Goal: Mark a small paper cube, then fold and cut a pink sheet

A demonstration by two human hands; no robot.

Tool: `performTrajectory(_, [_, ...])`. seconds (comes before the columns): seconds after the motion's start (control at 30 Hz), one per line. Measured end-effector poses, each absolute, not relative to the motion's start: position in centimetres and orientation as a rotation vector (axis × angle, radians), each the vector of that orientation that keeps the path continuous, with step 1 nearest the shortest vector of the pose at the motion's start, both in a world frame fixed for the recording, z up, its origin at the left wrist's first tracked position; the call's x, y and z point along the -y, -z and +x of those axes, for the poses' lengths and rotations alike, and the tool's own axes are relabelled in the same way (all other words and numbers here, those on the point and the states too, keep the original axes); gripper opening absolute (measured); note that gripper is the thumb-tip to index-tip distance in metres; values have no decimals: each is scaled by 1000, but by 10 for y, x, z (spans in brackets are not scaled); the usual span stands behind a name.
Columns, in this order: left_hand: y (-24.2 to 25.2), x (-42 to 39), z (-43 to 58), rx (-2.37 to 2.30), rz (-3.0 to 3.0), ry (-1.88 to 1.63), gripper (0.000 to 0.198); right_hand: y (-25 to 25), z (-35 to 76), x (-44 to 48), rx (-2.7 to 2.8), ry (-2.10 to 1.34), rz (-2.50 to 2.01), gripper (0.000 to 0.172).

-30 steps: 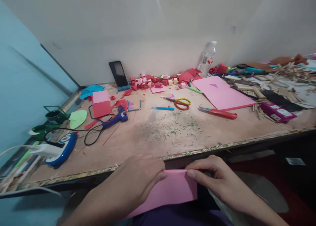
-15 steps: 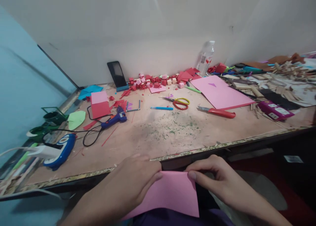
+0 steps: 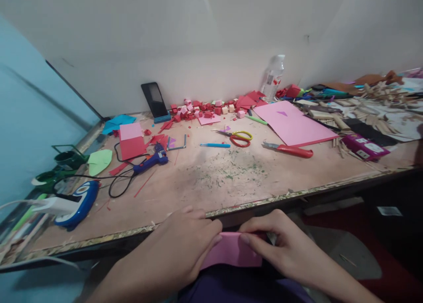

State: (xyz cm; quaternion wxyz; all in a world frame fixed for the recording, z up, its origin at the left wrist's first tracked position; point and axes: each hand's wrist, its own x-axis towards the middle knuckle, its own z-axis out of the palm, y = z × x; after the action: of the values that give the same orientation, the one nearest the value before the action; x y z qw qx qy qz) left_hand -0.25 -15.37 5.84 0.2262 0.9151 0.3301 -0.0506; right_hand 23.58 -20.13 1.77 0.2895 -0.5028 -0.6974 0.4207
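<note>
Grip: the left hand [image 3: 180, 245] and the right hand [image 3: 280, 241] both grasp a pink paper sheet [image 3: 231, 254]. The right hand pinches its upper edge, thumb on the near face and index finger behind. The left hand clamps the same edge from the other side, thumb on the near face; its fingertips are partly concealed. A short span of edge is exposed between the thumbs.

Location: the sheet is held off the work table [image 3: 185, 184], just in front of its near edge and above purple fabric [image 3: 231, 287]. Its lower edge hangs in a slight curve.

Handling: the sheet should be light and flexible, with enough body to take a crease; it would likely wrinkle or tear under uneven pull. Take hold at the two ends of the upper edge, thumbs opposed to fingers, with light and equal pressure.

Surroundings: beyond the hands, green flecks [image 3: 231, 168] are scattered on the tabletop. Past these lie a blue pen-shaped tool [image 3: 216, 145], scissors with red and yellow handles [image 3: 242, 138] and a red-handled knife [image 3: 291, 150]. A blue glue gun [image 3: 150, 162] lies to the left; a larger pink sheet [image 3: 297, 125] lies to the right. Small paper cubes [image 3: 208, 114] are heaped along the back wall.
</note>
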Motion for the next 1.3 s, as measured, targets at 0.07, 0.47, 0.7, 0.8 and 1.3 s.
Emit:
performTrajectory(0.07, [-57,154,-1,-907,2540,117,26,-16,233,199,1847,-1136,-1338,29])
performTrajectory(0.47, [-48,152,16,-806,2577,-31,21,-11,232,198,1808,-1179,-1313,28])
performTrajectory(0.7, [-46,149,-1,-969,2494,-70,35,-11,238,197,1770,-1132,-1313,29])
performTrajectory(0.8, [-47,149,-11,-1010,2481,-93,38,-11,242,197,1763,-1114,-1323,27])
performTrajectory(1.3, [-46,151,-51,-1215,2337,-275,34,-21,251,201,1725,-978,-1310,21])
